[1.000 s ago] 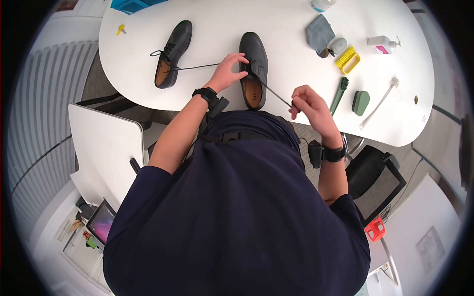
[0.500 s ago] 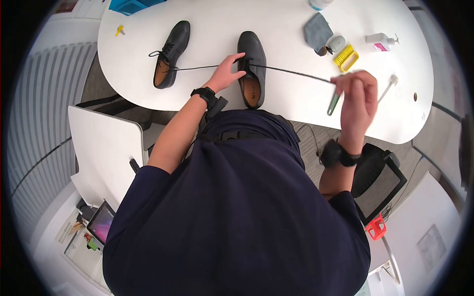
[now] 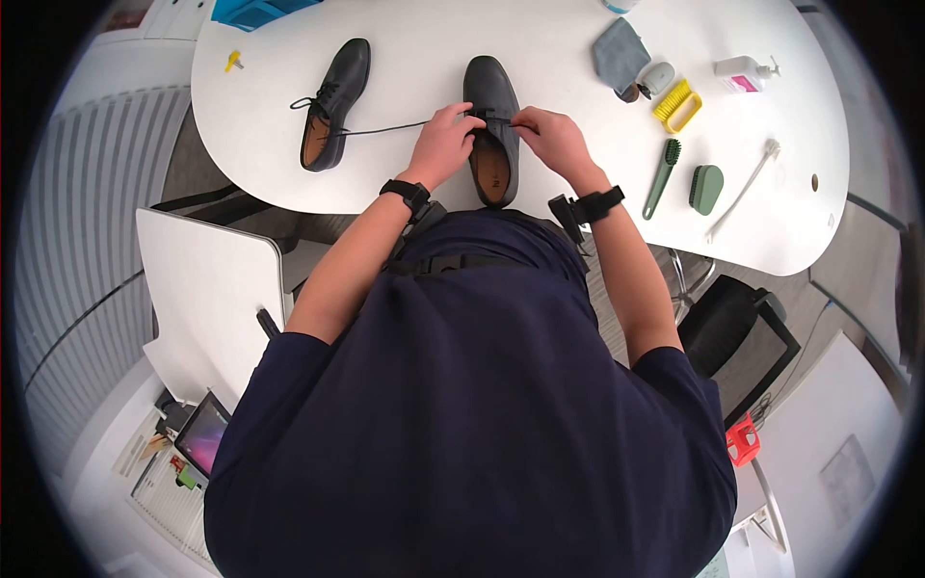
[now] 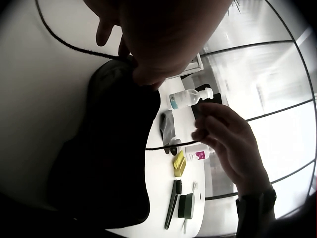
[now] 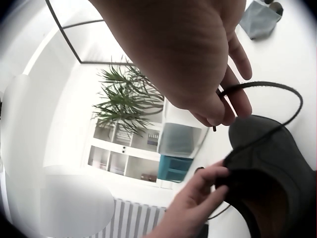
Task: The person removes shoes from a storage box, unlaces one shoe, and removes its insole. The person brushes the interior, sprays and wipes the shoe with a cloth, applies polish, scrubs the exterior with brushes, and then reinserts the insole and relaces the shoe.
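Note:
A black lace-up shoe [image 3: 492,85] stands on the white table [image 3: 414,58] in front of the person, its tan insole showing. My left hand [image 3: 443,146] grips the shoe's left side at the lacing, thumb and forefinger by the opening in the right wrist view. Just right of the shoe, my right hand [image 3: 557,144] pinches the end of a black shoelace [image 5: 295,96], which bends in a loop back to the shoe. Another stretch of lace [image 3: 385,129] runs out leftward from under the left hand.
A matching shoe [image 3: 349,69], laced, stands to the left. On the right lie a grey cloth [image 3: 620,55], a yellow brush [image 3: 678,108], a green long-handled brush [image 3: 662,178], a green oval brush [image 3: 706,189], a white brush [image 3: 747,193] and a pump bottle [image 3: 742,73].
My right hand first swung out to the right, drawing the lace taut, then came back close beside the shoe. The left hand has stayed at the shoe's lacing.

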A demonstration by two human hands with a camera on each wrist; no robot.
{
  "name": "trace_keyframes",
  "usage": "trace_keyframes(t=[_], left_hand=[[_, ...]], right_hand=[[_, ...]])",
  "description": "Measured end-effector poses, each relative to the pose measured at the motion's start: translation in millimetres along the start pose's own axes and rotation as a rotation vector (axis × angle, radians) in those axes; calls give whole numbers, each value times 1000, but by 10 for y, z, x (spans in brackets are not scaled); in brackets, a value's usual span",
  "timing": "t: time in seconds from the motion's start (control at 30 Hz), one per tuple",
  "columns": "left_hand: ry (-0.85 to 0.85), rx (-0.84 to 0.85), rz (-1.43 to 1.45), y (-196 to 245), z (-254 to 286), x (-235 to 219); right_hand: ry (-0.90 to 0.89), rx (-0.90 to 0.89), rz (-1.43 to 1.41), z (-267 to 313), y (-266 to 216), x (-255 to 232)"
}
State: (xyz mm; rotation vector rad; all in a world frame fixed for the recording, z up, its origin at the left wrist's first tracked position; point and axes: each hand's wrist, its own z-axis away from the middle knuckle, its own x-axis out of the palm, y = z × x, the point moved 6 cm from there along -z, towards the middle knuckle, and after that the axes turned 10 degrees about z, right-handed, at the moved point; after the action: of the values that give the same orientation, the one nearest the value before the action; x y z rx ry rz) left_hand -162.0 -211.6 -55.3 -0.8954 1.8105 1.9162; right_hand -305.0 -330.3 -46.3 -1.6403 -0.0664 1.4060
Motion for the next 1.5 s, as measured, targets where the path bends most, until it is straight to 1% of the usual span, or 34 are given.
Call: trace_keyframes(t=[0.07,0.13,0.27,0.4,0.47,0.53,0.67,0.77,0.83,1.07,1.13,1.17,1.23,1.37,1.47,1.5], left_hand=[[32,26,-110,51,-8,3],[47,42,-134,91,-20,13],[76,60,-192,109,-70,47],[83,61,-208,120,-135,78],[78,7,-175,83,-150,86],[83,0,-158,43,-166,111],[105,-32,-127,20,-192,133],[112,-37,-123,30,-196,124],[115,-41,-120,37,-198,118],[125,-51,-115,-17,-188,140],[131,-60,-110,-44,-188,129],[136,-71,-104,-57,-181,129],[138,-67,-95,-64,-187,137],[112,-88,-106,-35,-239,183],[100,-84,-104,13,-250,185],[99,-82,-105,30,-245,168]], right_hand=[[27,-9,-19,-47,16,124],[83,3,-3,-84,44,200],[110,46,35,-127,37,264],[100,79,102,-165,60,347],[103,83,117,-172,42,366],[137,54,179,-165,-7,347],[153,16,197,-151,-61,308],[146,30,161,-157,-39,318],[124,59,85,-155,-16,318],[118,119,28,-158,52,442],[107,37,89,-135,5,480],[107,37,90,-105,-38,448],[61,-58,162,-24,-182,399],[91,-82,198,82,-198,371],[107,-70,203,117,-113,461],[144,-41,213,129,-62,475]])
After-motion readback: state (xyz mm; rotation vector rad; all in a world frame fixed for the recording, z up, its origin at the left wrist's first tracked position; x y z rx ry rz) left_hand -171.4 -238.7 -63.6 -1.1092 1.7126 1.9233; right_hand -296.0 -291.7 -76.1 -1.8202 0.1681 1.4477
